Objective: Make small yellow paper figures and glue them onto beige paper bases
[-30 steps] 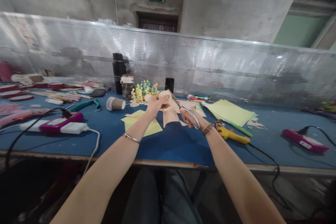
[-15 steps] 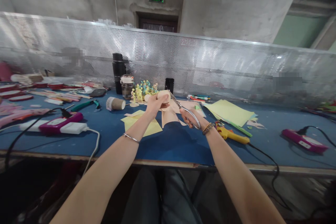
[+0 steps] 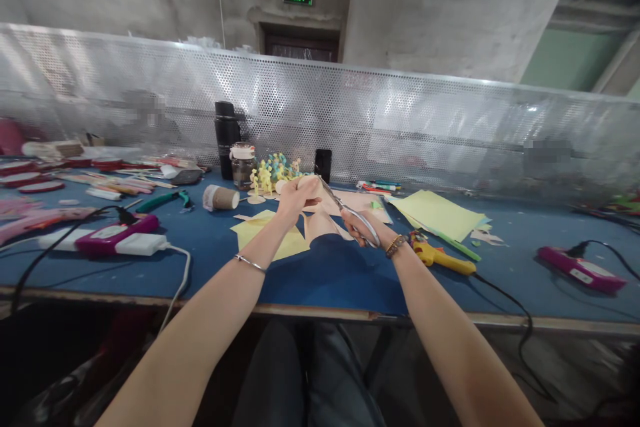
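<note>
My left hand [image 3: 299, 196] is closed on a piece of pale peach paper [image 3: 321, 224], which hangs down below my fingers. My right hand [image 3: 361, 225] has its fingers through the handles of metal scissors [image 3: 337, 201]. The blades point up and left and meet the paper beside my left fingertips. Yellow paper [image 3: 270, 235] lies under my left wrist. Behind my left hand stand small yellow and teal figures [image 3: 270, 171], and more peach paper [image 3: 367, 205] lies flat behind the scissors.
On the left are a paper cup [image 3: 221, 198], a black flask [image 3: 227, 140], a jar [image 3: 243, 165], green pliers [image 3: 163, 201] and a power strip [image 3: 113, 235]. To the right are yellow sheets [image 3: 437, 213], a yellow glue gun [image 3: 443, 259] and another power strip [image 3: 580, 269]. A phone [image 3: 323, 164] stands behind.
The peach paper in my left hand has turned and its hanging part has shifted slightly left. My left hand has tilted a little, and the scissors have moved slightly.
</note>
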`<state>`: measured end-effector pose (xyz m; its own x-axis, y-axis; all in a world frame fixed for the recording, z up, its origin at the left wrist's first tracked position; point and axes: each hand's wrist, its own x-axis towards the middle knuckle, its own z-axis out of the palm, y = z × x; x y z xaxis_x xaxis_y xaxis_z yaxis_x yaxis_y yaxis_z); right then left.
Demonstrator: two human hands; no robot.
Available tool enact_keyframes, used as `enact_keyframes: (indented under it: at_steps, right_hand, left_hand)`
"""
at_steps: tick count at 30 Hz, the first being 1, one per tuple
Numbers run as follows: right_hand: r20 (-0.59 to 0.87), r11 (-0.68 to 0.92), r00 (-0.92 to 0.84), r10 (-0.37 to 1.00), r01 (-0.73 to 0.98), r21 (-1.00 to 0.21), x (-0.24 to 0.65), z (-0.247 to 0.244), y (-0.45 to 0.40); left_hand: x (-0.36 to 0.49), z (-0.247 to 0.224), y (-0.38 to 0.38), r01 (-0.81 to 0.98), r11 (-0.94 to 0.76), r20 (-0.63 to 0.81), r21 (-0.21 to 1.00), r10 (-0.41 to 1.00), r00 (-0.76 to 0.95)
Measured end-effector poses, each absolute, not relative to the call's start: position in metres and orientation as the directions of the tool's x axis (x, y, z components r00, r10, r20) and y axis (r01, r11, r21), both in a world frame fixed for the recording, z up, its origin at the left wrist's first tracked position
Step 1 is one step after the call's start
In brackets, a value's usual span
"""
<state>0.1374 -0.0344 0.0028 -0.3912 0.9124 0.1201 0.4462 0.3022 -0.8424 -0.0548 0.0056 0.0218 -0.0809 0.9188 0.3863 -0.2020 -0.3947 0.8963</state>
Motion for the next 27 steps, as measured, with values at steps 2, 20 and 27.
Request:
enact_keyframes:
  at_steps: [2, 20, 27]
  right_hand:
    - [0.127, 0.318, -0.413, 0.902, 0.435, -0.842, 0.1376, 0.0023, -0.0346]
    - [0.116, 0.298, -0.415, 0.902, 0.405, -0.864, 0.138, -0.0002, -0.0308]
    - [0.11, 0.295, -0.415, 0.903, 0.416, -0.86, 0.1408, 0.0016, -0.0317]
  left_hand:
    - [-0.0549, 0.0213, 0.0061, -0.199, -0.397, 0.39, 0.896, 0.918, -0.074]
    - [-0.0538, 0.0227, 0.0042, -0.18, -0.355, 0.36, 0.917, 0.933, -0.004]
    - [-0.0568, 0.0241, 0.0037, -0.184, -0.344, 0.357, 0.921, 0.933, 0.042]
